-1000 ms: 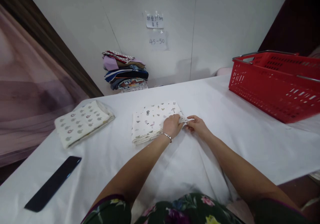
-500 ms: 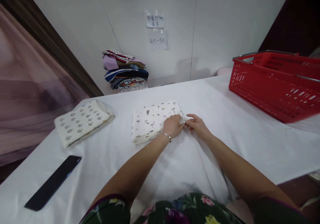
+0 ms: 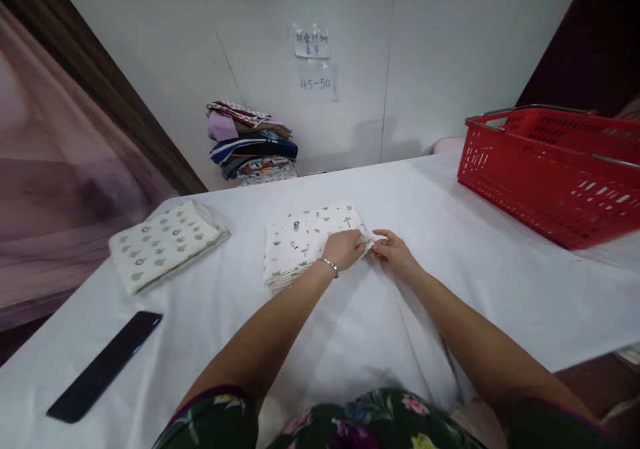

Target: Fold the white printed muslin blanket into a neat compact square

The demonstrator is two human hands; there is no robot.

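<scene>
A folded white cloth (image 3: 315, 235) with small printed plants and animals lies flat in front of me, its layered edges toward me. At its near right corner, my left hand (image 3: 344, 247) is closed on the fabric, with a bracelet on the wrist. My right hand (image 3: 393, 251) pinches the same corner from the right, its thumb and fingertips at the cloth's edge. Parts of the fingers of both hands are hidden. Off to the left rests another folded cream cloth (image 3: 167, 243) with grey printed shapes, untouched.
A white-covered table (image 3: 450, 222) carries everything. At the right stands a red plastic basket (image 3: 545, 182) with metal handles. A long dark flat object (image 3: 106, 365) lies near left. Beyond the far edge is a stack of folded fabrics (image 3: 253, 145) by the wall with paper signs (image 3: 314, 83).
My left hand has shifted very slightly left and its grip at the corner has turned a little. The right hand and the cloth stay almost where they were.
</scene>
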